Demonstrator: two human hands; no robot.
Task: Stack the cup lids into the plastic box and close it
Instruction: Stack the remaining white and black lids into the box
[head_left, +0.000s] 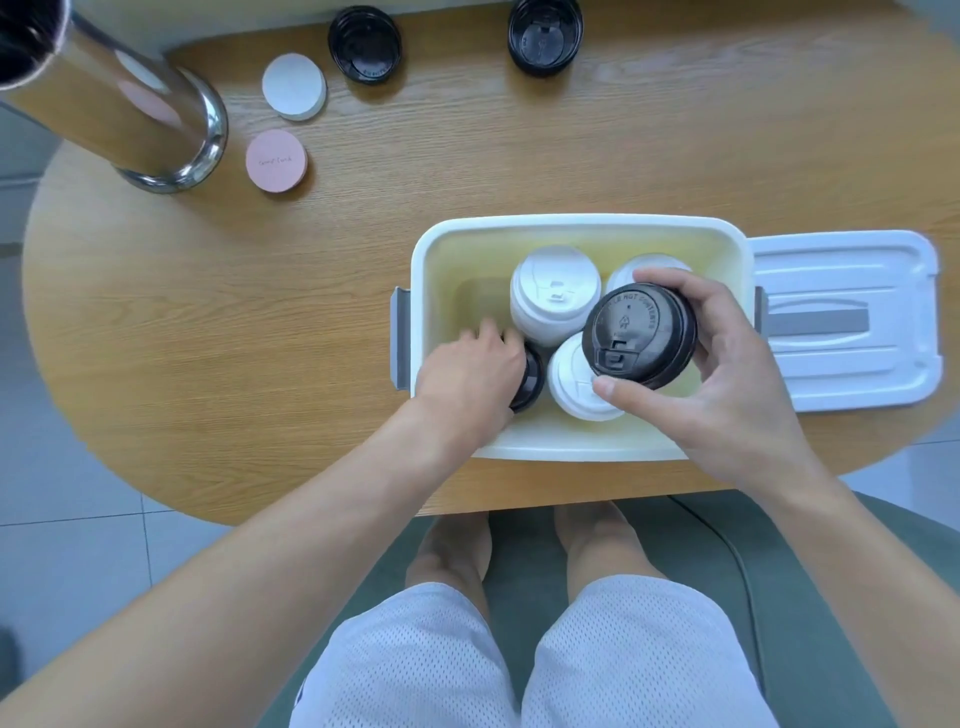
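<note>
1. The plastic box (576, 228) sits open on the worktop (260, 322), near its front edge, with its lid (852, 280) lying flat just beside its right wall.
2. Inside I count 3 white stacks of cup lids: a tall one (555, 293) at the middle, 1 at the front (571, 384), and 1 behind (626, 270), partly hidden.
3. My right hand (727, 384) pinches a black cup lid (640, 335) by its rim between thumb and fingers (670, 278), flat and dome up, directly above the gap between the front and rear white stacks.
4. My left hand (470, 369) reaches into the box's left front corner and curls over a black lid stack (531, 376); I cannot tell how firmly it grips.
5. That black stack lies to the left of the held lid and lower, so I judge the next move is leftward and down, and the right hand is the one carrying.
6. Farther out, 2 black lids (364, 44) (545, 36) wait at the far edge, with a white disc (293, 85) and a pink disc (276, 161) beside a metal column (150, 130).
</note>
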